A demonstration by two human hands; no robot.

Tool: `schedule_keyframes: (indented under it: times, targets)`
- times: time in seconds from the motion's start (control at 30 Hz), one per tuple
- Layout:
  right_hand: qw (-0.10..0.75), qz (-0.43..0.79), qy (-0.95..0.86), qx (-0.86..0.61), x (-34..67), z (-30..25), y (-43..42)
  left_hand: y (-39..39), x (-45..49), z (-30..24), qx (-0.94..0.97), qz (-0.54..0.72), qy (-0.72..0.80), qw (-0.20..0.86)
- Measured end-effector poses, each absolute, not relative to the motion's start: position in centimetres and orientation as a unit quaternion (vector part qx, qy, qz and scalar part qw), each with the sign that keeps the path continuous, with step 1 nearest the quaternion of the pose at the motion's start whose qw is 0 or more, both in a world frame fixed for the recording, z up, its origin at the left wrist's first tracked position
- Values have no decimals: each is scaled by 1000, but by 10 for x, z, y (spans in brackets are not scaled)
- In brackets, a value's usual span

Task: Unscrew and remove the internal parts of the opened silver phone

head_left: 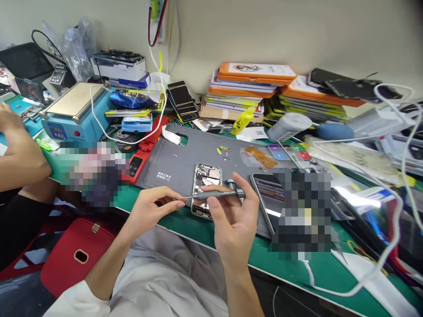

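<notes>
My right hand (233,215) is closed round a grey screwdriver (220,194), held level with its tip pointing left. My left hand (153,208) pinches at that tip with thumb and forefinger; whatever it holds there is too small to make out. Both hands hover above an opened phone (206,177) with bare inner parts, lying on a grey work mat (185,154). A detached phone screen (266,193) lies just to the right of the opened phone. Small yellow parts (224,149) lie on the mat behind.
Another person's arm (20,154) reaches in at the left. A blue heating machine (71,112) stands at the back left. Stacks of orange and yellow boxes (254,86) line the wall. White cables (390,185) trail over the right side. A red bag (77,255) sits below the table's edge.
</notes>
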State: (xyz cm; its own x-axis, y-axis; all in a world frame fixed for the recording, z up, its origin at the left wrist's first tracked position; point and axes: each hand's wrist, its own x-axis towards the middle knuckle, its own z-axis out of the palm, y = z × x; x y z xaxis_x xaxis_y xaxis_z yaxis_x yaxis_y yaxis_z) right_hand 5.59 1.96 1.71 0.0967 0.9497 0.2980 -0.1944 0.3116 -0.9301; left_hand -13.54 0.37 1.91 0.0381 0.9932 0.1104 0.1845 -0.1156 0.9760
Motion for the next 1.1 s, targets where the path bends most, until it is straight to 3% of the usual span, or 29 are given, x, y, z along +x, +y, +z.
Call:
schedule_keyframes:
  times: [0.4, 1.1]
  targets:
    - [621, 440, -527, -378, 59, 14, 22, 3, -137, 18, 624, 475, 479, 394]
    - [611, 555, -435, -360, 64, 20, 21, 2, -139, 20, 604, 472, 447, 461]
